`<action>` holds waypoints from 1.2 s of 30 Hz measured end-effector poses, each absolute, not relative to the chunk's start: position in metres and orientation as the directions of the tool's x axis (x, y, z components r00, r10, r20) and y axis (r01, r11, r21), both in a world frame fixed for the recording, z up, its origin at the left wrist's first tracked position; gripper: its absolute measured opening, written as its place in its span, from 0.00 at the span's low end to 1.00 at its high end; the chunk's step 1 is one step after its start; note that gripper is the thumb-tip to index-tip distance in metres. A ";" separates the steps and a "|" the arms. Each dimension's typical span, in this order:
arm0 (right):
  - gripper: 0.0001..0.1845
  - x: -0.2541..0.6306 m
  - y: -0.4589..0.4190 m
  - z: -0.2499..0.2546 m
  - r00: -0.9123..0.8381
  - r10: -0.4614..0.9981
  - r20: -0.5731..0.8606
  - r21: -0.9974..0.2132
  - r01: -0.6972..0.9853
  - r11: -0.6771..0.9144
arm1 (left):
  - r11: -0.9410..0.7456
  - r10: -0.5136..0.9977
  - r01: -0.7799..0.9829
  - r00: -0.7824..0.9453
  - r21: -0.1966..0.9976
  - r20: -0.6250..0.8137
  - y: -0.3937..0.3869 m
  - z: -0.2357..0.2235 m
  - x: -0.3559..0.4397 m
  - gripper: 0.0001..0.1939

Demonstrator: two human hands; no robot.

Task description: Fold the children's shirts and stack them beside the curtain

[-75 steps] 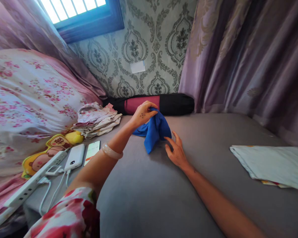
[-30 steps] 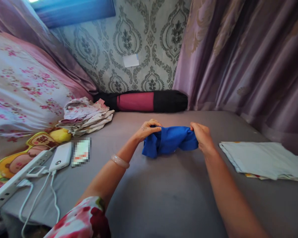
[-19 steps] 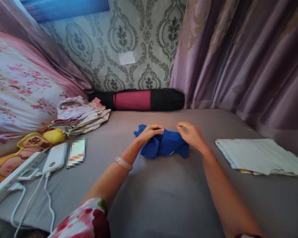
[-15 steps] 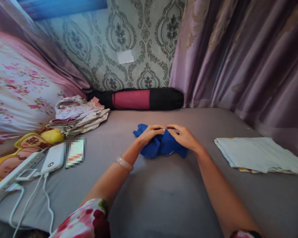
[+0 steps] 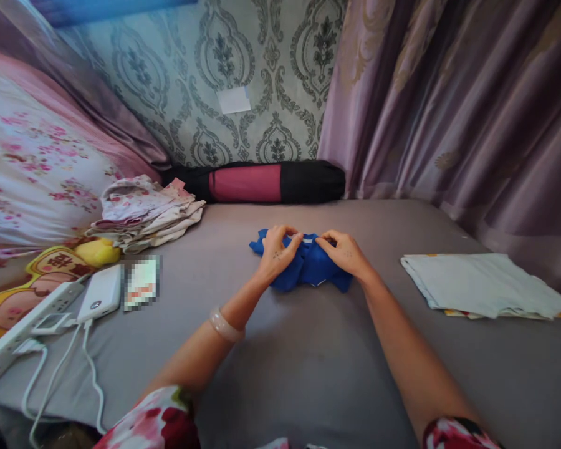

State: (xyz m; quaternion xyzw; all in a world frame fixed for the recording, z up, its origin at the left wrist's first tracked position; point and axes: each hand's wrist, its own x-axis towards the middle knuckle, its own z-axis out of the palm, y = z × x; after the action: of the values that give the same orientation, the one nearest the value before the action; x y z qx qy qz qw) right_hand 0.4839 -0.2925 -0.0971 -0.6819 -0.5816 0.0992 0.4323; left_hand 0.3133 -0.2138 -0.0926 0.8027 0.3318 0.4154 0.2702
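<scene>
A blue garment (image 5: 312, 267) lies crumpled on the grey bed sheet in the middle of the head view, with a small white label at its upper edge. My left hand (image 5: 279, 248) pinches the cloth just left of the label, thumb and fingers together. On the label's other side, my right hand (image 5: 342, 251) grips the same upper edge between thumb and fingers. The cloth between the two hands is spread a little. Parts of the garment are hidden under both hands.
To the right lies a folded pale cloth (image 5: 484, 284). A pile of clothes (image 5: 144, 212), a white power bank (image 5: 100, 292), a power strip (image 5: 32, 330) with cables and a yellow plush (image 5: 32, 290) are on the left. A black and red roll (image 5: 245, 182) lies along the wall.
My hands have moved slightly apart along the garment's upper edge, which now lies spread between them with its white label showing. My left hand has turned more upright.
</scene>
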 end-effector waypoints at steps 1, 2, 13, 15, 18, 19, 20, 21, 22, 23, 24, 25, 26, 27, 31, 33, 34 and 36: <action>0.11 0.484 -0.292 -0.098 0.317 0.873 0.370 -0.706 0.707 0.042 | -0.672 0.734 0.361 0.438 0.646 0.519 -0.222 -0.092 0.310 0.10; 0.12 0.485 -0.291 -0.100 0.329 0.868 0.373 -0.709 0.704 0.038 | -0.702 0.710 0.407 0.459 0.584 0.534 -0.230 -0.093 0.306 0.11; 0.15 0.486 -0.289 -0.106 0.406 0.806 0.430 -0.692 0.722 0.005 | -0.738 0.672 0.616 0.633 0.275 0.384 -0.253 -0.123 0.279 0.04; 0.15 0.487 -0.289 -0.105 0.413 0.795 0.444 -0.692 0.722 0.011 | -0.727 0.686 0.602 0.620 0.330 0.381 -0.245 -0.121 0.273 0.04; 0.16 0.490 -0.289 -0.104 0.433 0.772 0.466 -0.693 0.721 0.014 | -0.670 0.739 0.578 0.581 0.466 0.343 -0.232 -0.117 0.263 0.03; 0.16 0.492 -0.290 -0.104 0.440 0.764 0.472 -0.694 0.720 0.014 | -0.635 0.764 0.567 0.562 0.524 0.318 -0.227 -0.115 0.259 0.02; 0.16 0.493 -0.290 -0.104 0.445 0.758 0.477 -0.696 0.718 0.017 | -0.595 0.788 0.549 0.542 0.587 0.291 -0.221 -0.112 0.255 0.01; 0.16 0.494 -0.290 -0.104 0.451 0.751 0.481 -0.700 0.714 0.019 | -0.551 0.810 0.521 0.523 0.652 0.266 -0.216 -0.110 0.250 0.02; 0.17 0.496 -0.290 -0.103 0.458 0.746 0.483 -0.705 0.709 0.021 | -0.504 0.828 0.484 0.506 0.716 0.241 -0.210 -0.108 0.246 0.04; 0.17 0.497 -0.290 -0.101 0.463 0.741 0.485 -0.709 0.705 0.024 | -0.455 0.842 0.436 0.495 0.776 0.215 -0.204 -0.105 0.243 0.05; 0.17 0.497 -0.290 -0.099 0.464 0.738 0.490 -0.710 0.703 0.029 | -0.405 0.852 0.381 0.487 0.831 0.191 -0.199 -0.101 0.239 0.07; 0.18 0.498 -0.290 -0.096 0.460 0.736 0.497 -0.708 0.705 0.037 | -0.353 0.860 0.321 0.481 0.879 0.170 -0.195 -0.097 0.236 0.08; 0.18 0.497 -0.290 -0.092 0.451 0.735 0.506 -0.703 0.710 0.048 | -0.301 0.868 0.261 0.472 0.917 0.151 -0.191 -0.093 0.233 0.09; 0.18 0.497 -0.290 -0.087 0.436 0.735 0.518 -0.695 0.717 0.065 | -0.252 0.877 0.205 0.462 0.946 0.133 -0.188 -0.088 0.230 0.10; 0.19 0.492 -0.291 -0.061 0.345 0.760 0.551 -0.664 0.733 0.148 | -0.108 0.915 0.034 0.393 0.994 0.086 -0.180 -0.066 0.223 0.13; 0.19 0.488 -0.293 -0.046 0.283 0.790 0.544 -0.658 0.728 0.193 | -0.089 0.931 -0.007 0.354 0.996 0.086 -0.178 -0.054 0.221 0.12; 0.19 0.486 -0.294 -0.038 0.250 0.809 0.533 -0.662 0.718 0.214 | -0.092 0.938 -0.014 0.335 0.996 0.092 -0.177 -0.047 0.219 0.12; 0.19 0.483 -0.297 -0.022 0.190 0.845 0.501 -0.678 0.693 0.246 | -0.117 0.944 -0.022 0.307 0.993 0.118 -0.176 -0.034 0.217 0.10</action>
State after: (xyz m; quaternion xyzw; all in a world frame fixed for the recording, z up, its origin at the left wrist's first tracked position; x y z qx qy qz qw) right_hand 0.4833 -0.2969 -0.0219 -0.6087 -0.6313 0.0802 0.4739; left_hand 0.2168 -0.1756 -0.0335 0.6000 0.3842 0.4457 0.5420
